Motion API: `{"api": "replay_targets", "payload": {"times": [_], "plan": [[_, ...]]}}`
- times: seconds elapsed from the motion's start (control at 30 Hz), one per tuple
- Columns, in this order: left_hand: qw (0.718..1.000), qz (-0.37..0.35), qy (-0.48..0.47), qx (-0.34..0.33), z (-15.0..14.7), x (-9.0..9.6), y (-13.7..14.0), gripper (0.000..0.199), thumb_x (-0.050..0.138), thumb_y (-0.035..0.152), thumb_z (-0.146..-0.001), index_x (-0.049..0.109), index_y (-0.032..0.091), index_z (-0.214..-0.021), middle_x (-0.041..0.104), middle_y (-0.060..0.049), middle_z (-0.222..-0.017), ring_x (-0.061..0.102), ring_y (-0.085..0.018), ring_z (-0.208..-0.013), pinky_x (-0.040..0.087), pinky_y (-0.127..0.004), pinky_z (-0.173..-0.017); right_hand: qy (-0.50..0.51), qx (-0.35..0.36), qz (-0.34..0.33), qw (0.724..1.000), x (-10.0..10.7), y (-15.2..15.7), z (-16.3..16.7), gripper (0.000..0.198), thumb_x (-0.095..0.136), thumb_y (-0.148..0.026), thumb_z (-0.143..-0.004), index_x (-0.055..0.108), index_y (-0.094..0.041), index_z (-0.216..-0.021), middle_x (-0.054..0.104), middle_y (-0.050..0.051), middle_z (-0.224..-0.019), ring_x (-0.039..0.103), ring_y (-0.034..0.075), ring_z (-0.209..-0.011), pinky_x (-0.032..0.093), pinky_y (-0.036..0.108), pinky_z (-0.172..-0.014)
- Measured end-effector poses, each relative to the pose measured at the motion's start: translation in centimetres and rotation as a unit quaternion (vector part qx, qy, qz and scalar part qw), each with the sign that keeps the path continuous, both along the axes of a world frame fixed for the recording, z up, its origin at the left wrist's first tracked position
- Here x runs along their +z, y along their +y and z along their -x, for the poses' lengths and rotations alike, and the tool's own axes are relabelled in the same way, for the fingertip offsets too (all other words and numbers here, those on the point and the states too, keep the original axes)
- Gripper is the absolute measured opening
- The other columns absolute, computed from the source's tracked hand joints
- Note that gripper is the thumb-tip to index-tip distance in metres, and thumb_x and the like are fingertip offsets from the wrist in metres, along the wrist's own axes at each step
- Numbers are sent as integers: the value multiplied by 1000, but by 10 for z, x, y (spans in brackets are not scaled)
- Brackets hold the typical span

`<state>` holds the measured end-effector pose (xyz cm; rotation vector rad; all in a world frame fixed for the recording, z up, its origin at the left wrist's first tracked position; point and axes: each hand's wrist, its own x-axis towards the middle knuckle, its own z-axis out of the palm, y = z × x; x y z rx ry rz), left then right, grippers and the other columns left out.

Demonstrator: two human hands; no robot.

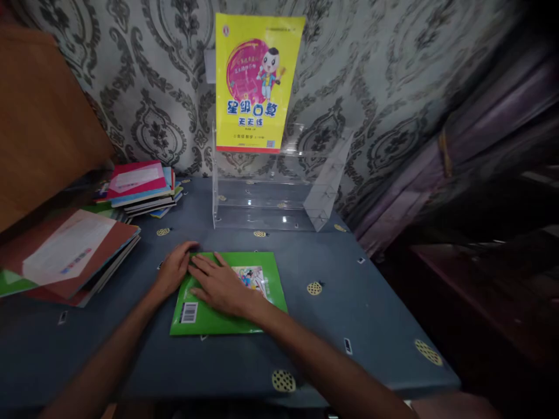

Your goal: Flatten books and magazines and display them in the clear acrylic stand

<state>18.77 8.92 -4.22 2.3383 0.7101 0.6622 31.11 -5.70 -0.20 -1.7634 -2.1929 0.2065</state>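
A green book (pixel 257 317) lies on the table with its back cover up, showing a barcode label and a small colourful picture. My right hand (pixel 222 286) rests flat on this cover, fingers stretched toward the book's left edge, partly hiding the picture. At the upper left corner of the book is my left hand (pixel 175 269), its fingers extended along the edge and touching it. Both hands are close together, almost meeting.
Behind the book stands a clear acrylic rack (pixel 321 201) with a yellow workbook (pixel 257 81) upright at its top. Stacked books (pixel 142 180) and a pile of brown-covered books (pixel 70 250) lie at left, near a brown box-like object (pixel 48 116). The blue tablecloth (pixel 349 291) has pineapple prints.
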Motion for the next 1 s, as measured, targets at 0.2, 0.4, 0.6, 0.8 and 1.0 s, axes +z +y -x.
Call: {"api": "replay_targets", "payload": {"times": [0.2, 0.4, 0.6, 0.8, 1.0], "plan": [[999, -40, 6, -14, -1, 2, -1, 38, 32, 29, -93, 62, 19, -114, 71, -10, -115, 64, -26, -111, 51, -47, -101, -12, -103, 27, 994, -4, -33, -38, 58, 48, -44, -102, 42, -12, -150, 37, 16, -160, 28, 29, -151, 25, 53, -123], [989, -134, 52, -17, 3, 19, -11, 38, 31, 33, -97, 63, 20, -113, 69, -13, -115, 63, -29, -110, 48, -52, -102, 5, -208, 21, 978, -14, -76, -82, 57, 41, -44, -104, 42, -13, -151, 38, 18, -159, 31, 28, -150, 26, 53, -122], [957, -222, 111, -150, 29, 37, -72, 46, 42, 55, -99, 58, 26, -130, 59, -9, -140, 54, -28, -129, 29, -56, -119, 32, -211, -2, 977, -28, -85, -95, 56, 40, -45, -103, 44, -15, -151, 41, 16, -158, 37, 28, -147, 32, 51, -119], [927, -255, 197, -193, 28, 14, -114, 76, 42, 73, -91, 37, 29, -152, 46, -13, -155, 39, -35, -144, 25, -60, -118, 36, -208, -23, 977, -32, -83, -96, 54, 39, -45, -103, 48, -17, -148, 46, 16, -155, 40, 29, -144, 34, 53, -117], [919, -271, 198, -206, 28, 10, -110, 80, 35, 73, -92, 24, 29, -158, 36, -13, -161, 31, -33, -150, 21, -58, -120, 36, -203, -34, 978, -33, -84, -97, 53, 42, -43, -102, 50, -18, -147, 47, 16, -154, 41, 29, -144, 36, 53, -116]]}}
